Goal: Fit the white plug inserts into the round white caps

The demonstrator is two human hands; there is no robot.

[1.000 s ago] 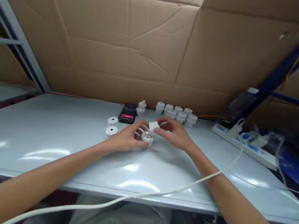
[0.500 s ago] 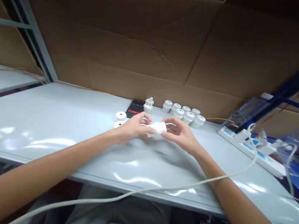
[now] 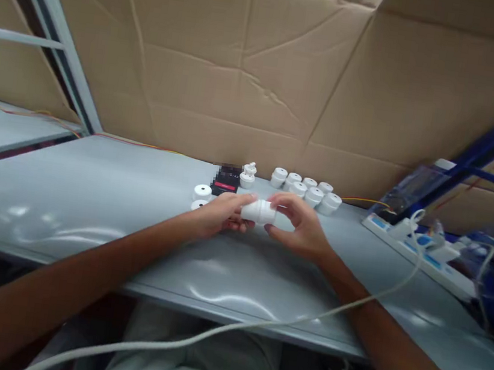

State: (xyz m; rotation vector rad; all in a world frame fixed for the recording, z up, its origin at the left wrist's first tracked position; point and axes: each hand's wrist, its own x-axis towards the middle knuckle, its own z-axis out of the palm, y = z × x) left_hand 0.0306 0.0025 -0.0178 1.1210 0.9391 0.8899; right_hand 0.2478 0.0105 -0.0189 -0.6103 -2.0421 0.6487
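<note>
Over the table, a white plastic cylinder (image 3: 258, 211) with a raised ring round its middle lies sideways between my two hands. My left hand (image 3: 221, 215) is closed on its left end, thumb on top and fingers curled below. My right hand (image 3: 299, 227) grips the right end between thumb and fingertips. Left of them, beside my left hand, stand two white round caps (image 3: 202, 192) with a dark central hole, one partly hidden by the hand. Behind is an upright white piece (image 3: 247, 176) with a knobbly top.
Several similar white cylinders (image 3: 298, 189) stand in a cluster at the back. A black device (image 3: 226, 180) with a red stripe sits near the cardboard wall (image 3: 222, 97). On the right lies a power strip (image 3: 419, 256) with plugs. A pale cable (image 3: 218, 330) crosses in front of my right forearm.
The cylinder has turned between my hands and now lies level, showing its side and ring. My right fingers have closed further round its right end. The picture's brightness has shifted.
</note>
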